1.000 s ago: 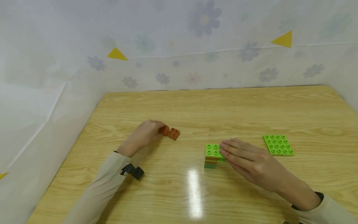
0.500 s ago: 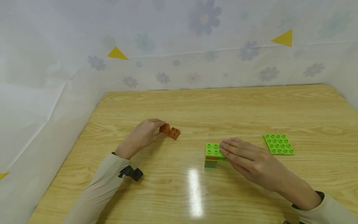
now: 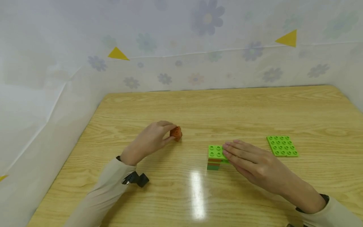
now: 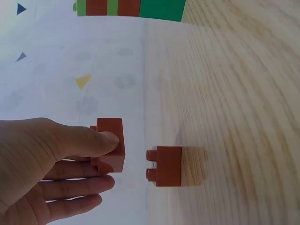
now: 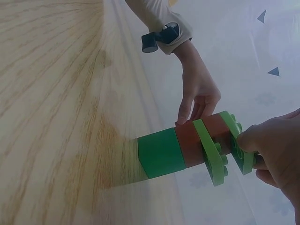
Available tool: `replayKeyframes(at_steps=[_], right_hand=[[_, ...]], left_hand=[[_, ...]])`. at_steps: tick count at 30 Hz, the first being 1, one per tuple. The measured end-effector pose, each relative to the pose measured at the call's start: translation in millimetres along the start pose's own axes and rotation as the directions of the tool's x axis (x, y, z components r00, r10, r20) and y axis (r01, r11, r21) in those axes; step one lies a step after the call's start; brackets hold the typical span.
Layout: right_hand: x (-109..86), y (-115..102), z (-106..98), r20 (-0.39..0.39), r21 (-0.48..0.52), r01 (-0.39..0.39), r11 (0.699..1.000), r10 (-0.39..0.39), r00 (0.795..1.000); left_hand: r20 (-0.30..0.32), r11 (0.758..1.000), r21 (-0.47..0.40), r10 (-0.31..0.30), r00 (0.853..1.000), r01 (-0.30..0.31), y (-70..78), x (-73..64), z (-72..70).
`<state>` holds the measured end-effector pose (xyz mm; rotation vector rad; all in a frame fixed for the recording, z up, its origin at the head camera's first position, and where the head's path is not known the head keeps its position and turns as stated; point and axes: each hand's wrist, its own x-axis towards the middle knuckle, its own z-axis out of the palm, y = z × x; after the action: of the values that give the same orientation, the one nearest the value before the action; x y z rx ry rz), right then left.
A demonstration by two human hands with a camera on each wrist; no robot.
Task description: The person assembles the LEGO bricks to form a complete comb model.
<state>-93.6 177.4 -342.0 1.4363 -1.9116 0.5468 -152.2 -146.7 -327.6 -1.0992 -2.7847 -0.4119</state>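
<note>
My left hand pinches a brown toy building brick between thumb and fingers. Just under it, apart from it, a second brown brick sits on the table, studs up; in the head view the held brick mostly covers it. My right hand holds the top of a block stack, fingers over the right part of its upper plate, thumb at the plate's side. From the bottom up, this upright stack shows a dark green block, a brown brick, a light green plate, another brown brick and another light green plate.
A loose square light green plate lies studs up, to the right beyond my right hand. The wooden table ends at the back against a white flowered sheet with yellow triangles.
My left hand has lifted one brown brick from beside the other and moved it right, over the second brick. The right hand and the stack have stayed still.
</note>
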Motion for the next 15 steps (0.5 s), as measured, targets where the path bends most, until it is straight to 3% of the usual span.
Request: replayKeyframes(at_steps=[15], right_hand=[[-0.4, -1.0, -1.3, -0.006, -0.006, 0.002, 1.0, -0.002, 1.0]], left_hand=[[-0.012, 0.997, -0.027, 0.073, 0.997, -0.074, 19.2, 2.6, -4.0]])
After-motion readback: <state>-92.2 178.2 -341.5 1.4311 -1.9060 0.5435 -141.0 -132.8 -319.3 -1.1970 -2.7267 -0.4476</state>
